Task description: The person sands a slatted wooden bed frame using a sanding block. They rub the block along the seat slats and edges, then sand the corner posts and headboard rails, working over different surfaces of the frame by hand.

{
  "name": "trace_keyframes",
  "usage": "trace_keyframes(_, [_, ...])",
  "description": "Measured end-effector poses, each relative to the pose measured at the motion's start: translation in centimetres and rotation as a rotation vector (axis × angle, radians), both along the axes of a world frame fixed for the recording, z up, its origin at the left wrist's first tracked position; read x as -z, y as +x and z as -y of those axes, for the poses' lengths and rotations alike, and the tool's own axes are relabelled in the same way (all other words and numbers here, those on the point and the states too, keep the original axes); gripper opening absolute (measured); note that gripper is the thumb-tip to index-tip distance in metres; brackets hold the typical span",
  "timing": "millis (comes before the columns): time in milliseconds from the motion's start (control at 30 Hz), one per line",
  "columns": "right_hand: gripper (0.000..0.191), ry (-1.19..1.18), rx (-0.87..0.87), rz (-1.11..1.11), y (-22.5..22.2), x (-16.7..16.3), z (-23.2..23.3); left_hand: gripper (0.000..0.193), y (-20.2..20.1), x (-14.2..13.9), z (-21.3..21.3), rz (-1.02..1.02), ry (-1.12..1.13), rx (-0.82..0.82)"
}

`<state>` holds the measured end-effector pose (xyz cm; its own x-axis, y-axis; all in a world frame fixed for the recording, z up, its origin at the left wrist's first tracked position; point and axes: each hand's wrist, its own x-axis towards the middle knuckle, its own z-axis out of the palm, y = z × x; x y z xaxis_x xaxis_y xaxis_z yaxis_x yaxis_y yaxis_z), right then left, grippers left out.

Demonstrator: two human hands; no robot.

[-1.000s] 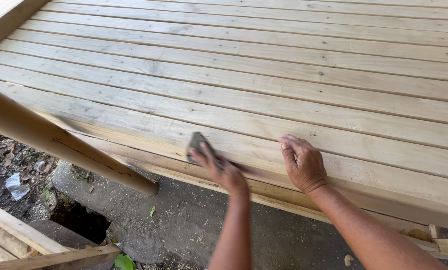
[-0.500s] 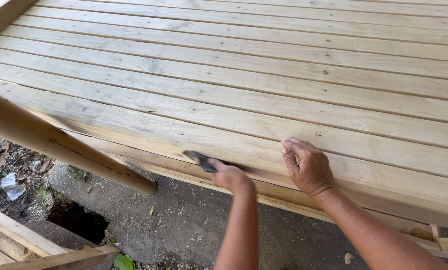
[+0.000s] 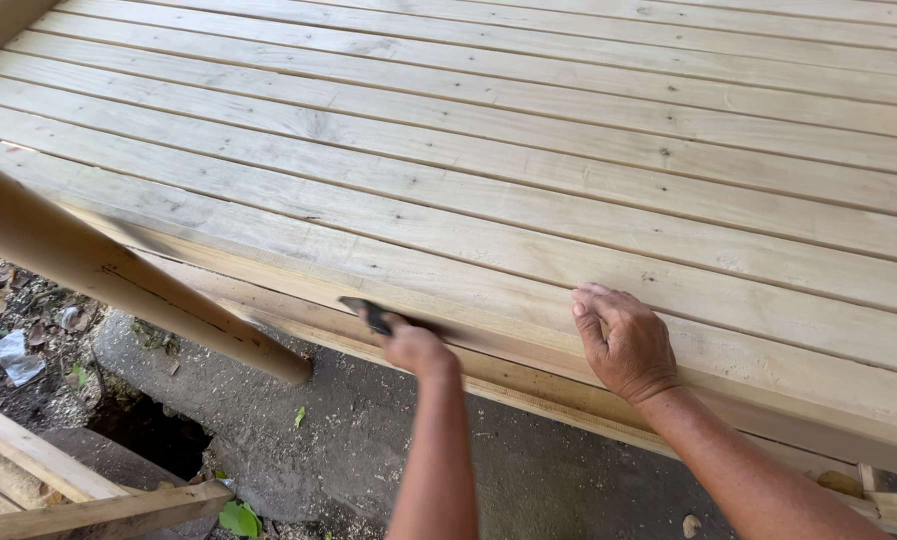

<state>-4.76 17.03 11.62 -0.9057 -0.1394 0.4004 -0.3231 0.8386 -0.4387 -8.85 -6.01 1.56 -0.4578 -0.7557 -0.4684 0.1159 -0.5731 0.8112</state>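
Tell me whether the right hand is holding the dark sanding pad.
No: the right hand rests flat and empty on the deck's edge board, while the left hand grips the dark sanding pad.

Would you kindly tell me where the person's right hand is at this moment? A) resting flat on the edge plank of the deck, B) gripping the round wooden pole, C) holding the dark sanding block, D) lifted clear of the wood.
A: the right hand lies palm down on the edge plank, while the left hand holds the dark block.
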Motion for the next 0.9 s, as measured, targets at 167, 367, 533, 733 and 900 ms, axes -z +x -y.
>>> trace_keyframes(167, [0.038,-0.046,-0.004,0.012,0.0,0.0,-0.1,0.054,2.4,0.8,-5.1,-0.025,-0.188,0.121])
trace_keyframes(367, [0.036,0.017,-0.01,-0.009,0.0,0.2,0.0,0.047,-2.6,-0.2,7.1,0.07,0.039,0.031])
trace_keyframes(533, [0.036,0.016,-0.011,-0.04,0.0,0.0,0.1,0.045,-0.3,-1.2,-3.3,-0.05,0.047,-0.093])
trace_keyframes(733, [0.036,-0.032,-0.009,-0.03,0.1,-0.1,0.0,0.044,0.4,1.0,-6.0,0.045,0.14,0.006])
trace_keyframes(900, [0.035,-0.02,-0.019,-0.047,0.0,0.2,0.1,0.039,-2.3,-1.1,1.4,0.078,0.271,-0.035])
